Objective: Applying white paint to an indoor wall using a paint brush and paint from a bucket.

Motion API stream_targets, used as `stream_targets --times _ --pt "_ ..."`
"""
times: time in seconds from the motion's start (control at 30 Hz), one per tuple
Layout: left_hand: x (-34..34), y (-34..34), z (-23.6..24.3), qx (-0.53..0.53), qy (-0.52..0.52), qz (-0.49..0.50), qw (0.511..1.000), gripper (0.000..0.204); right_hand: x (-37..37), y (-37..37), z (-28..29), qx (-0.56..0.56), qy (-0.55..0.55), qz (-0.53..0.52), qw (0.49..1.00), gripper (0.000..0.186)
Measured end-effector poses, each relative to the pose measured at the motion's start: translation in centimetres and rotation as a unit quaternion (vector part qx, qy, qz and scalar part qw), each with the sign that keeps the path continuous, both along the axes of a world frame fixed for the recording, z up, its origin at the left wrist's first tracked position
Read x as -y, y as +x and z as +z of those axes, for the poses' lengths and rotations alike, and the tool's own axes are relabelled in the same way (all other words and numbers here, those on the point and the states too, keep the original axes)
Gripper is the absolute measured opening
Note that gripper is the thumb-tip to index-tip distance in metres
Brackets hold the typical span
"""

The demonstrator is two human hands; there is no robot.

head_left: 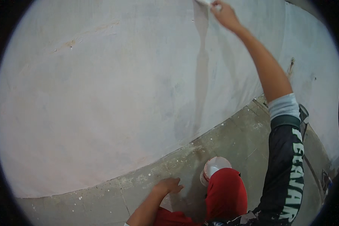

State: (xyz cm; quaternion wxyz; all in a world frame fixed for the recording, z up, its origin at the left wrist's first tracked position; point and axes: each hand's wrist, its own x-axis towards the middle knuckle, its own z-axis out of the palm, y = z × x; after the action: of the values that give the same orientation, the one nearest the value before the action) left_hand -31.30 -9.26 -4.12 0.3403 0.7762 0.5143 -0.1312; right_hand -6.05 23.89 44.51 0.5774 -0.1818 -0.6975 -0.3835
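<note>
The left hand (170, 185) hangs low, just above the tiled floor (101, 199), fingers loosely spread and pointing right, holding nothing. Its bare forearm comes up from the lower edge, beside a red-clad knee (226, 194). The floor under this hand is grey-green, speckled with pale splashes, and meets the wall in a dirty seam a little above and left of the hand.

Just right of the left hand, and partly hidden behind the red knee, stands a small bucket (214, 167) with a pale, paste-smeared inside and a reddish outer wall. It sits on the floor close to the foot of the wall, well below the right hand.

The wall (101, 94) fills most of the view: pale, patchy, with a brownish scar far up and left of the left hand, and a darker, damp-looking vertical streak (201, 75) that runs down from just under the right hand toward the floor.

The right hand (225, 15) is stretched high against the wall at the top edge, fingers closed around a flat whitish tool (207, 3) whose end presses on the wall; most of it is cut off, so its kind cannot be told. The right arm carries a black sleeve (286, 173) with white lettering, pushed up over a grey cuff.
</note>
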Motion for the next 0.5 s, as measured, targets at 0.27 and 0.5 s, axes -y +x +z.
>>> stream_targets --times 0.27,0.5 --pt "0.2 -1.8 -2.0 -0.015 -0.015 0.035 0.999 0.059 5.8 0.0 -14.4 0.094 -0.461 0.018 0.882 0.028" --pt "0.8 -1.9 -2.4 -0.015 0.004 0.056 0.998 0.056 5.9 0.3 -2.9 0.104 -0.541 -0.088 0.83 0.02"
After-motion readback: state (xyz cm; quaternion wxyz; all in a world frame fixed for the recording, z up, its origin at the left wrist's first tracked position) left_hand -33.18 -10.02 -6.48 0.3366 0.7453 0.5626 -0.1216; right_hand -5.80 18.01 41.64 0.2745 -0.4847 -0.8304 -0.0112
